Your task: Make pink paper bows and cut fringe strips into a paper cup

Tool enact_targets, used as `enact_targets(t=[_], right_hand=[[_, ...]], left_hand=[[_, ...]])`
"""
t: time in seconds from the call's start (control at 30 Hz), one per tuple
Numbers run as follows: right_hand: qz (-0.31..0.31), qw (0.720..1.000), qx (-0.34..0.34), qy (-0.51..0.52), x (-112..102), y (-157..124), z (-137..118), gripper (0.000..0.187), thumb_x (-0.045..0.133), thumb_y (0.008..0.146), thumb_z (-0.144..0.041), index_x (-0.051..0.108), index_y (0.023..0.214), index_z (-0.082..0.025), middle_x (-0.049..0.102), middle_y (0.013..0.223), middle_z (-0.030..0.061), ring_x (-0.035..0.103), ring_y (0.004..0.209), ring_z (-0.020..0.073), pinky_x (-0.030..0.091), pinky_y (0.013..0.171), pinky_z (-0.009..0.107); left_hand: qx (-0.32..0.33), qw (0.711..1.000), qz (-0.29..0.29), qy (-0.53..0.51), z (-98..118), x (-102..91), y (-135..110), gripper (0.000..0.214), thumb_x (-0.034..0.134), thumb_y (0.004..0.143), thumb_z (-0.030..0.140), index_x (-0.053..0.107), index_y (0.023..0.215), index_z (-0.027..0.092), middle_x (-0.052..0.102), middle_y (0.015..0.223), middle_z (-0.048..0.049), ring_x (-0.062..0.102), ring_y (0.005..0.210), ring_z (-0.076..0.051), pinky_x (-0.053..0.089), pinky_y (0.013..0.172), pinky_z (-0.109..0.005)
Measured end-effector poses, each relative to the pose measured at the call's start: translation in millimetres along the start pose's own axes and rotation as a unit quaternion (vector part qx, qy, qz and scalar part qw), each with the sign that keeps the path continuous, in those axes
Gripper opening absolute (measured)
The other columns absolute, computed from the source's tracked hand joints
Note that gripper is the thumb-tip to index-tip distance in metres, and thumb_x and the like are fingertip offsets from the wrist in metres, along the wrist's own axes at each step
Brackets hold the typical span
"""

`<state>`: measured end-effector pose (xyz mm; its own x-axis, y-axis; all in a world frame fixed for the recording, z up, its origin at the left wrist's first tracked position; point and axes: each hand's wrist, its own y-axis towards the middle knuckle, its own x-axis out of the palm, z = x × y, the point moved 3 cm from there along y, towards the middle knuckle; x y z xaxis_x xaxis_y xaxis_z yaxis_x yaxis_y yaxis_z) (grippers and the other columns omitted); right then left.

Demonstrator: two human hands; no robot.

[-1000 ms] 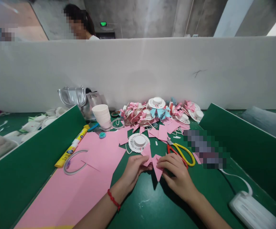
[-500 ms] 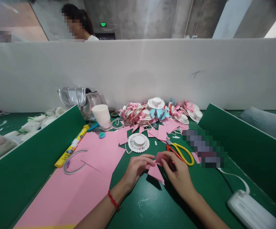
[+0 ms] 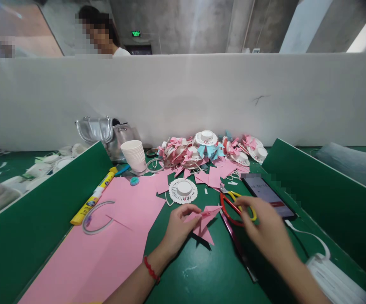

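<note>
My left hand (image 3: 177, 230) pinches a folded pink paper piece (image 3: 204, 219) and holds it just above the green table. My right hand (image 3: 265, 232) has let go of the paper and hovers, blurred, over the red and yellow scissors (image 3: 237, 207), with its fingers at the handles. I cannot tell whether it grips them. A white paper hat (image 3: 183, 190) lies just behind the folded piece. A large pink sheet (image 3: 107, 249) spreads to the left of my left hand.
A phone (image 3: 267, 195) lies right of the scissors. Behind are a pile of finished paper hats with pink and blue bows (image 3: 211, 150), stacked white cups (image 3: 134, 155), a silver bag (image 3: 102, 131) and a yellow glue tube (image 3: 95, 197). Green dividers (image 3: 322, 190) flank the table. A white device (image 3: 335, 278) sits at the right front.
My right hand released the folded pink paper and moved right to the scissors. My left hand lifted the paper slightly and now holds it alone.
</note>
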<state>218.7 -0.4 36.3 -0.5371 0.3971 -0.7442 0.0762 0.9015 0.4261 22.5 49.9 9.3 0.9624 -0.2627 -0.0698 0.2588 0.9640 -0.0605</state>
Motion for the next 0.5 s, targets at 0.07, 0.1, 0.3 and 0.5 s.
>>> enact_targets(t=[0.07, 0.1, 0.3, 0.5], right_hand=[[0.004, 0.997, 0.049, -0.063, -29, -3, 30, 0.021, 0.040, 0.077, -0.027, 0.055, 0.090, -0.021, 0.068, 0.085, 0.0142, 0.060, 0.079, 0.0325, 0.043, 0.069, 0.049], [-0.007, 0.994, 0.065, -0.091, -41, -6, 46, 0.019, 0.040, 0.076, -0.029, 0.056, 0.083, -0.022, 0.068, 0.081, 0.0146, 0.061, 0.076, 0.0343, 0.042, 0.067, 0.051], [-0.090, 0.978, 0.097, -0.160, -52, -26, 106, 0.022, 0.040, 0.070, -0.026, 0.056, 0.084, -0.022, 0.070, 0.085, 0.0123, 0.063, 0.080, 0.0324, 0.044, 0.067, 0.045], [-0.122, 0.974, 0.091, -0.170, -36, -19, 119, 0.026, 0.036, 0.075, -0.019, 0.053, 0.094, -0.021, 0.068, 0.095, 0.0109, 0.061, 0.092, 0.0295, 0.044, 0.075, 0.045]], left_hand=[[-0.006, 1.000, -0.008, -0.006, 0, 0.7, 0, 0.014, 0.056, 0.063, 0.012, 0.066, 0.072, 0.016, 0.068, 0.085, -0.0074, 0.059, 0.085, -0.021, 0.043, 0.076, -0.030], [-0.012, 1.000, -0.013, -0.005, 0, 1.3, 0, 0.016, 0.055, 0.063, 0.012, 0.067, 0.073, 0.015, 0.069, 0.086, -0.0082, 0.059, 0.086, -0.022, 0.043, 0.076, -0.030], [-0.027, 1.000, -0.011, 0.009, -2, 3.0, -1, 0.019, 0.056, 0.059, 0.009, 0.069, 0.070, 0.016, 0.070, 0.081, -0.0061, 0.060, 0.079, -0.021, 0.044, 0.071, -0.028], [-0.015, 1.000, -0.002, -0.007, -1, 2.9, 0, 0.004, 0.065, 0.059, 0.018, 0.066, 0.062, 0.015, 0.066, 0.069, -0.0043, 0.058, 0.071, -0.019, 0.043, 0.069, -0.027]])
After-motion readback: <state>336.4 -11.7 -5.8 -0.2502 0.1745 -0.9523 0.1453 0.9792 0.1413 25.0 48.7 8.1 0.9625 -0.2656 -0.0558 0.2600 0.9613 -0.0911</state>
